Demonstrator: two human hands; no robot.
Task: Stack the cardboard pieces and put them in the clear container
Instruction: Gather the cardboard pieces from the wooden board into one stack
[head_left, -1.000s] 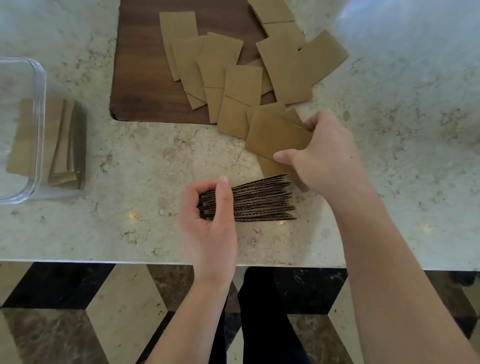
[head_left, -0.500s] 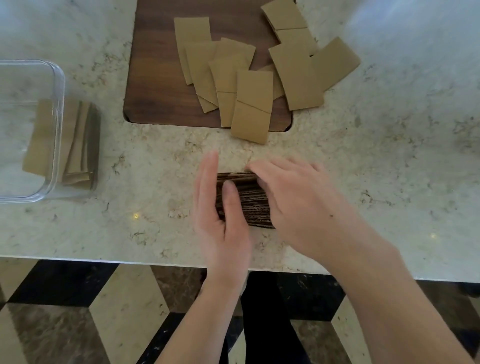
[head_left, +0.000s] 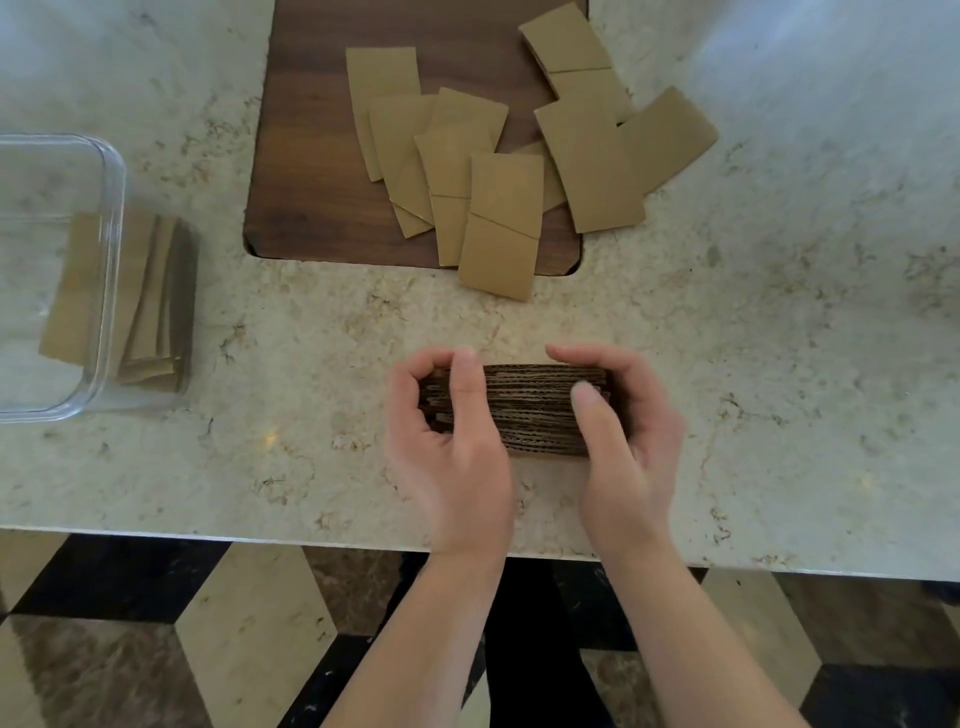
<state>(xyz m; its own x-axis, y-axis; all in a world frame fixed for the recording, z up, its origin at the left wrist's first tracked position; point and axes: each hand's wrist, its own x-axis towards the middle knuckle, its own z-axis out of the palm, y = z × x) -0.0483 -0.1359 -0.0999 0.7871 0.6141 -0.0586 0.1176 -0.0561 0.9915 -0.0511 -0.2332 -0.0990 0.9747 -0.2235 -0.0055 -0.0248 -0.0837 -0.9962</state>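
The right hand (head_left: 631, 441) has moved off the stack (head_left: 530, 408) top, apparently gripping its end.

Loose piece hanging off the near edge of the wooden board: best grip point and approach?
Take the overhanging cardboard piece by its near end, which juts past the wooden board onto the counter. Come from the near side, low. It lies flat on top of its neighbours, so that free end should lift without disturbing them.
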